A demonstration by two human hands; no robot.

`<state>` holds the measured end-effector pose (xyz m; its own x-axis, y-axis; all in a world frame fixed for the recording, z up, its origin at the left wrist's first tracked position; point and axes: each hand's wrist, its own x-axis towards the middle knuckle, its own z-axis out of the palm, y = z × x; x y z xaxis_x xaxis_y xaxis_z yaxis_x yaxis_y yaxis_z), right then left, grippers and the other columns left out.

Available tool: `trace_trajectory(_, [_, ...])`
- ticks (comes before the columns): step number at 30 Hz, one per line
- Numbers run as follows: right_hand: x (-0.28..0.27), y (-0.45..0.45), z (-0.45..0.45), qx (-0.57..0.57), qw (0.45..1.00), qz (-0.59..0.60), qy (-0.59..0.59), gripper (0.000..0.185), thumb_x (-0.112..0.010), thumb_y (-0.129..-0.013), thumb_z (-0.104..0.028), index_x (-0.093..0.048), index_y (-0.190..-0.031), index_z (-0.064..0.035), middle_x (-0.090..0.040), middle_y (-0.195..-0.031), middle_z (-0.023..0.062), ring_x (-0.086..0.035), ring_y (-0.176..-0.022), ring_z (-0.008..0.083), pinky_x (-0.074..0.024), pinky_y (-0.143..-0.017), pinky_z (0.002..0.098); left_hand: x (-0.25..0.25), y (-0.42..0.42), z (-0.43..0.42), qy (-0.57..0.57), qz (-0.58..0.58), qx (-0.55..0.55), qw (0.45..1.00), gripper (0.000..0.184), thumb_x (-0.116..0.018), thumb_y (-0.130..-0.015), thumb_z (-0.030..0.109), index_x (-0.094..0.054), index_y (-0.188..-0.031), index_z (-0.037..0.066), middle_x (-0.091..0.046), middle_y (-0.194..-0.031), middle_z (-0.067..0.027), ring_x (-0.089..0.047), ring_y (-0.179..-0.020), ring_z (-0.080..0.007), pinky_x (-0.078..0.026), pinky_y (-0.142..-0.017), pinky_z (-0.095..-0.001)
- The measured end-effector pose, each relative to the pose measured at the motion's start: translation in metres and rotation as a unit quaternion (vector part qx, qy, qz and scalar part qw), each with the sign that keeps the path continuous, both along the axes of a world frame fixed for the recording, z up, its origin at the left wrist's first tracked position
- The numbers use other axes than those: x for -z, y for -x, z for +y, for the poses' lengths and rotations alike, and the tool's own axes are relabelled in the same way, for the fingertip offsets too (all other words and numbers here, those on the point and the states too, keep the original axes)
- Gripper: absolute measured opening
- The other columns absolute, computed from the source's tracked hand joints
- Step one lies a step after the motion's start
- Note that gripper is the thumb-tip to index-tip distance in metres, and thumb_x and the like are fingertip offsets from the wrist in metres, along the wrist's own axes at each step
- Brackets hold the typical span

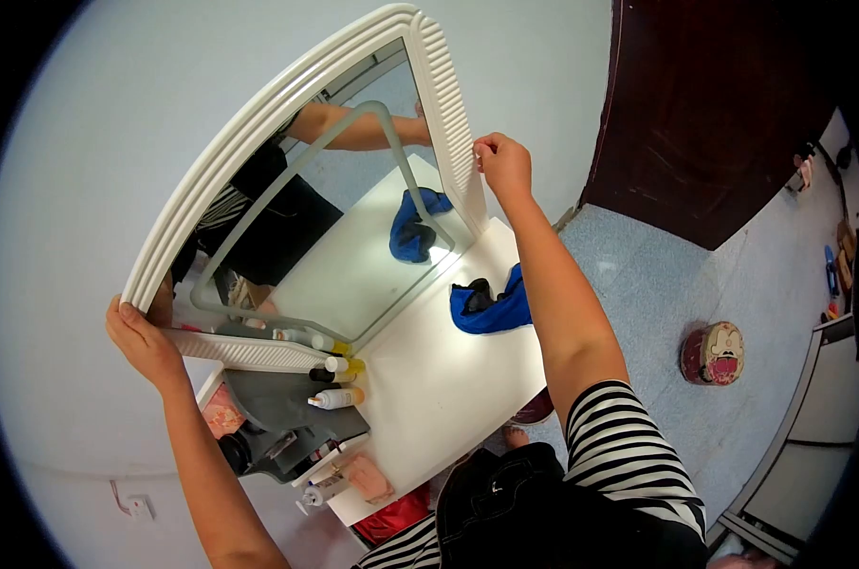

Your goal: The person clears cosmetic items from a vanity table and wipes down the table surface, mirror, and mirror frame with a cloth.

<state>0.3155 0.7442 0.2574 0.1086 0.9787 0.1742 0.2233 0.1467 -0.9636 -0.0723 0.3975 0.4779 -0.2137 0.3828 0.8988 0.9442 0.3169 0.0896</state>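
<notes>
A large mirror (353,204) in a white ribbed frame stands tilted at the back of a white dressing table (429,379). My left hand (147,349) is closed round the lower left edge of the frame, its thumb on the front. My right hand (507,171) is closed with bent fingers at the frame's right edge; its fingertips are partly hidden. On the tabletop below my right forearm lies a blue cloth item (494,305) with a dark inside. The mirror reflects an arm, dark clothing and the blue item.
Several bottles, including a white one (336,398), stand near the mirror's lower left corner. A grey organizer (292,417) is beside them, with a pink item (368,477) near the table's edge. A round patterned stool (714,354) is on the floor, and a dark door (704,114) stands behind.
</notes>
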Motion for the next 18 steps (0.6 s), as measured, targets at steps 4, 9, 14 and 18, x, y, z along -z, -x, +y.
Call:
trace_trajectory(4, [0.005, 0.000, 0.002, 0.018, 0.998, -0.027, -0.048, 0.018, -0.068, -0.087, -0.021, -0.076, -0.092, -0.0063, -0.074, -0.090, 0.0134, -0.070, -0.080, 0.0300, -0.0547, -0.074, 0.0409, 0.000, 0.002, 0.000, -0.002, -0.002, 0.004, 1.000, 0.045, -0.037, -0.111, 0.036, -0.057, -0.123, -0.002, -0.059, -0.118, -0.0208, -0.056, -0.111, -0.0357, -0.043, -0.100, -0.0422])
trace_trajectory(9, [0.001, 0.005, -0.009, 0.025, 0.993, -0.087, -0.079, 0.019, -0.068, -0.085, -0.023, -0.070, -0.089, -0.0049, -0.071, -0.085, 0.0132, -0.069, -0.079, 0.0298, -0.0544, -0.075, 0.0401, -0.001, -0.002, 0.001, -0.006, -0.008, 0.010, 1.000, 0.044, -0.037, -0.111, 0.035, -0.058, -0.123, -0.002, -0.059, -0.118, -0.0201, -0.056, -0.110, -0.0346, -0.043, -0.099, -0.0422])
trace_trajectory(14, [0.012, 0.002, -0.041, -0.015, 0.996, -0.008, -0.090, 0.019, -0.065, -0.090, -0.023, -0.068, -0.090, -0.0036, -0.070, -0.086, 0.0132, -0.067, -0.078, 0.0289, -0.0530, -0.073, 0.0383, -0.002, -0.009, 0.000, 0.001, -0.002, 0.017, 1.000, 0.044, -0.037, -0.111, 0.035, -0.057, -0.122, -0.003, -0.059, -0.116, -0.0197, -0.056, -0.109, -0.0342, -0.043, -0.097, -0.0425])
trace_trajectory(18, [0.055, -0.028, -0.121, -0.057, 0.997, 0.046, -0.005, 0.025, -0.058, -0.098, -0.025, -0.062, -0.092, -0.0011, -0.066, -0.084, 0.0196, -0.066, -0.079, 0.0361, -0.0502, -0.071, 0.0418, -0.002, -0.006, 0.000, 0.010, -0.013, 0.027, 0.999, 0.042, -0.037, -0.111, 0.034, -0.056, -0.123, -0.002, -0.058, -0.117, -0.0197, -0.055, -0.109, -0.0353, -0.042, -0.098, -0.0423])
